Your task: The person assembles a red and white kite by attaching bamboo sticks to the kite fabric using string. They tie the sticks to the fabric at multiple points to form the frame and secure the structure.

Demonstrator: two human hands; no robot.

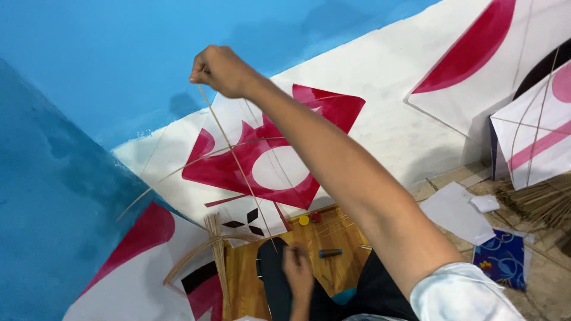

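My right hand (220,71) is raised high against the blue wall (107,65), fist shut on the top end of a thin bamboo stick (238,166). The stick slants down and to the right, across a white kite with a red shape and a white circle (276,169). My left hand (297,270) is low over a wooden board (345,235), blurred, fingers curled just right of the stick's lower tip. Whether it grips the stick is unclear.
A bundle of thin sticks (217,249) and a bowed bamboo strip (190,258) lie left of the board. On the board are a yellow cap (304,220), a red cap (316,217) and a dark blue pen-like tool (330,253). More kites (535,137), white paper (455,211) and a stick bundle (541,202) are at right.
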